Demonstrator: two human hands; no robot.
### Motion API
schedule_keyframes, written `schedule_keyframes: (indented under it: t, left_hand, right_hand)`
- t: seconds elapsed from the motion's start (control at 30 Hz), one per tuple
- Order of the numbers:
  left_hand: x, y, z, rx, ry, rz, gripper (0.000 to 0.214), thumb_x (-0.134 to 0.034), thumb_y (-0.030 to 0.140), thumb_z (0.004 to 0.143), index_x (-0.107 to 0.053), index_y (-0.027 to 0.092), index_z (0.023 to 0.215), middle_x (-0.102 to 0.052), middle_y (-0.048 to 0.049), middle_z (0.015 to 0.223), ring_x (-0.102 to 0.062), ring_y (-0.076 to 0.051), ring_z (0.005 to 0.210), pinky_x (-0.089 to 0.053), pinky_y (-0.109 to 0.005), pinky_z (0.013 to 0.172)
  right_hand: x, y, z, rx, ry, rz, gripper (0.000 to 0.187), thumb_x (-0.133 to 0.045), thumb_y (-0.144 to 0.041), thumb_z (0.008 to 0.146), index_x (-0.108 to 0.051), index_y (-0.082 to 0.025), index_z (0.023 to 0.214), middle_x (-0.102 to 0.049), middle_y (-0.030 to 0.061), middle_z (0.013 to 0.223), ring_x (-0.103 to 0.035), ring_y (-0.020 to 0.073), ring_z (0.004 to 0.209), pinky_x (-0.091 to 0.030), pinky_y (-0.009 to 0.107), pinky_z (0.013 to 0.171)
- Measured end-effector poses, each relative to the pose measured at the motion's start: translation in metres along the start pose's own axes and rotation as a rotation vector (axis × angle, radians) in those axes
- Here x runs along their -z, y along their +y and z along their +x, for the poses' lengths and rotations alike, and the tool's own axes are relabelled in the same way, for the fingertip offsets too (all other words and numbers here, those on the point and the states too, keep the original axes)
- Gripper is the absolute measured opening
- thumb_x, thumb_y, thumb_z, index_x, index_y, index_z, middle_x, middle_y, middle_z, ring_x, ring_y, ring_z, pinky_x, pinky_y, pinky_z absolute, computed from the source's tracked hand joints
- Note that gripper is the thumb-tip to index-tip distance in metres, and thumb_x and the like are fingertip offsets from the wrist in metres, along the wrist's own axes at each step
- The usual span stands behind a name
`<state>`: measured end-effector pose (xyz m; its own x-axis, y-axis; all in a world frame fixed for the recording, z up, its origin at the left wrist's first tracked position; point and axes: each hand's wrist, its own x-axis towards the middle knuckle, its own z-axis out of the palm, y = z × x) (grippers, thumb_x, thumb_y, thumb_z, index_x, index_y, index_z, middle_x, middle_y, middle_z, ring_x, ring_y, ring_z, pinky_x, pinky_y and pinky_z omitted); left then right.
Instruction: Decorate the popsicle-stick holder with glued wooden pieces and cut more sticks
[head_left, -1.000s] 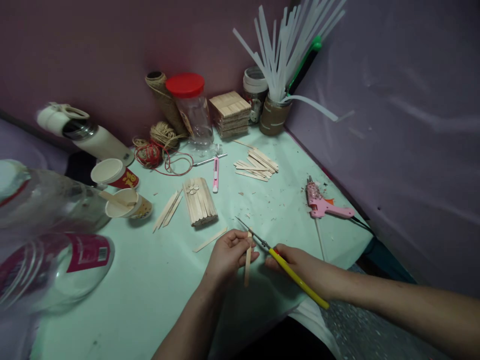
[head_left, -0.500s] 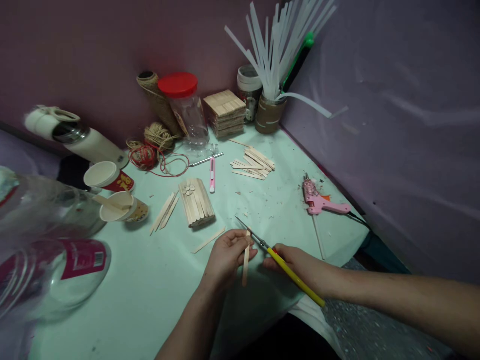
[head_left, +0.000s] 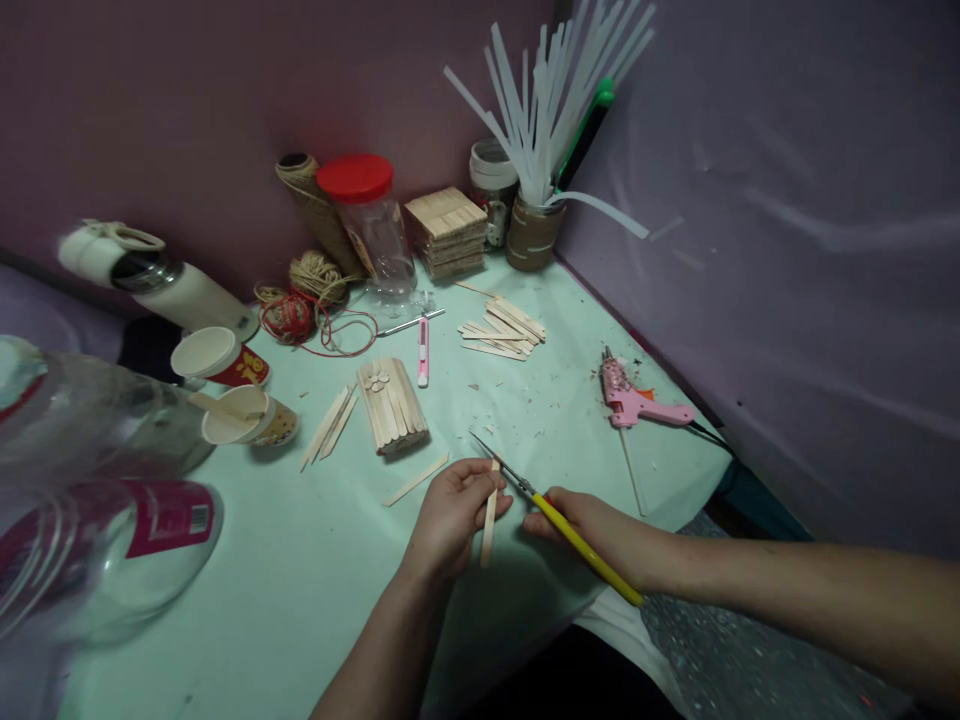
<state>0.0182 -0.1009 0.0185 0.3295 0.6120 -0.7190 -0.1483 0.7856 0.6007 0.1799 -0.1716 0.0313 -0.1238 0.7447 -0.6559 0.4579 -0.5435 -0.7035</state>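
My left hand point(head_left: 459, 502) pinches a flat wooden craft stick point(head_left: 489, 522), which points down toward me. Wrapped round the handle of a pair of yellow-handled shears point(head_left: 577, 548) is my right hand point(head_left: 570, 515). The slim pointed blades cross the stick's upper end, just above my left fingers; whether they bite into it I cannot tell. Just beyond my left hand stands a small curved piece made of craft sticks point(head_left: 394, 408), with a little flower shape on top. A single stick point(head_left: 416, 480) lies beside that hand, and several cut, pointed sticks point(head_left: 328, 428) lie farther left.
A pink glue gun point(head_left: 637, 405) lies at the right edge. Loose sticks point(head_left: 506, 328), a pink cutter point(head_left: 424, 352) and small scraps are mid-table. Behind stand a stick bundle point(head_left: 448, 235), a red-lidded jar point(head_left: 375, 225) and glue sticks point(head_left: 536, 130). Paper cups point(head_left: 236, 415) and plastic jars point(head_left: 169, 530) fill the left.
The view has shifted slightly. The held stick's lower end has swung a little to the left; both hands keep their grips.
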Motion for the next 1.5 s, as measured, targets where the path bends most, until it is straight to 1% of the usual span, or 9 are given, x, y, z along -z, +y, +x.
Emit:
schedule_keyframes:
  t: [0.23, 0.4, 0.53, 0.63, 0.83, 1.0, 1.2, 1.33, 1.5]
  left_hand:
    - [0.000, 0.000, -0.001, -0.007, -0.007, -0.011, 0.018, -0.077, 0.015, 0.066, -0.064, 0.011, 0.078, -0.063, -0.0023, 0.069, -0.060, -0.007, 0.059, -0.053, -0.017, 0.062]
    - [-0.001, 0.000, -0.002, -0.017, 0.010, -0.010, 0.020, -0.076, 0.017, 0.066, -0.062, 0.012, 0.079, -0.061, -0.0015, 0.068, -0.058, -0.007, 0.059, -0.053, -0.018, 0.062]
    - [-0.001, 0.000, -0.005, -0.086, 0.023, -0.059, 0.023, -0.077, 0.022, 0.066, -0.060, 0.014, 0.080, -0.059, 0.0001, 0.068, -0.057, -0.008, 0.063, -0.056, -0.023, 0.067]
    - [0.000, 0.000, -0.006, -0.163, 0.042, -0.134, 0.025, -0.077, 0.024, 0.067, -0.059, 0.015, 0.082, -0.060, 0.0007, 0.071, -0.058, -0.009, 0.068, -0.057, -0.028, 0.073]
    - [0.002, -0.003, -0.001, -0.299, 0.008, -0.274, 0.019, -0.074, 0.022, 0.073, -0.058, 0.014, 0.079, -0.061, 0.0012, 0.077, -0.061, -0.010, 0.076, -0.053, -0.036, 0.091]
    - [0.003, -0.004, 0.000, -0.294, -0.016, -0.294, 0.019, -0.073, 0.021, 0.073, -0.057, 0.015, 0.080, -0.064, -0.0003, 0.082, -0.065, -0.013, 0.078, -0.054, -0.034, 0.084]
    - [0.003, -0.005, -0.003, -0.285, -0.035, -0.305, 0.017, -0.071, 0.019, 0.074, -0.056, 0.015, 0.081, -0.065, -0.0016, 0.083, -0.065, -0.014, 0.076, -0.054, -0.031, 0.078]
    - [0.002, -0.004, -0.003, -0.317, 0.006, -0.311, 0.017, -0.071, 0.020, 0.074, -0.056, 0.015, 0.080, -0.066, -0.0027, 0.084, -0.065, -0.014, 0.078, -0.054, -0.031, 0.077]
    - [0.001, -0.005, -0.003, -0.349, 0.035, -0.341, 0.017, -0.071, 0.020, 0.073, -0.055, 0.016, 0.079, -0.066, -0.0030, 0.083, -0.064, -0.014, 0.078, -0.054, -0.033, 0.080]
  right_hand:
    - [0.003, -0.004, -0.001, -0.003, -0.039, -0.003, 0.036, -0.053, -0.053, 0.083, -0.048, -0.019, 0.071, -0.049, -0.0011, 0.064, -0.042, 0.0121, 0.060, -0.034, 0.024, 0.053]
    - [0.003, -0.009, -0.003, -0.022, 0.057, -0.037, 0.046, -0.046, -0.063, 0.083, -0.044, -0.020, 0.069, -0.047, -0.0004, 0.065, -0.041, 0.0129, 0.062, -0.033, 0.025, 0.054]
    - [0.001, -0.009, -0.006, -0.004, 0.125, 0.050, 0.048, -0.050, -0.068, 0.079, -0.041, -0.022, 0.070, -0.041, -0.0030, 0.063, -0.037, 0.0123, 0.060, -0.031, 0.025, 0.053]
    - [-0.003, -0.004, -0.007, 0.040, 0.148, 0.120, 0.042, -0.055, -0.061, 0.078, -0.041, -0.022, 0.073, -0.040, -0.0045, 0.062, -0.037, 0.0114, 0.058, -0.031, 0.025, 0.052]
    - [-0.013, 0.003, -0.005, 0.037, 0.241, 0.206, 0.027, -0.063, -0.041, 0.071, -0.044, -0.021, 0.073, -0.049, -0.0031, 0.062, -0.043, 0.0114, 0.056, -0.034, 0.025, 0.051]
    - [-0.005, -0.004, -0.004, 0.060, 0.308, 0.218, 0.022, -0.061, -0.041, 0.071, -0.049, -0.022, 0.069, -0.054, -0.0010, 0.062, -0.048, 0.0140, 0.059, -0.036, 0.026, 0.053]
    - [0.002, -0.011, 0.000, 0.031, 0.430, 0.328, 0.029, -0.061, -0.046, 0.067, -0.048, -0.021, 0.072, -0.053, -0.0026, 0.062, -0.042, 0.0107, 0.050, -0.032, 0.026, 0.048]
    - [0.002, -0.012, -0.001, 0.021, 0.428, 0.355, 0.035, -0.065, -0.050, 0.064, -0.044, -0.023, 0.072, -0.052, -0.0042, 0.060, -0.040, 0.0097, 0.046, -0.030, 0.025, 0.045]
    - [-0.001, -0.013, 0.000, 0.026, 0.428, 0.427, 0.041, -0.067, -0.051, 0.060, -0.039, -0.024, 0.075, -0.060, -0.0012, 0.071, -0.040, 0.0082, 0.045, -0.032, 0.025, 0.043]
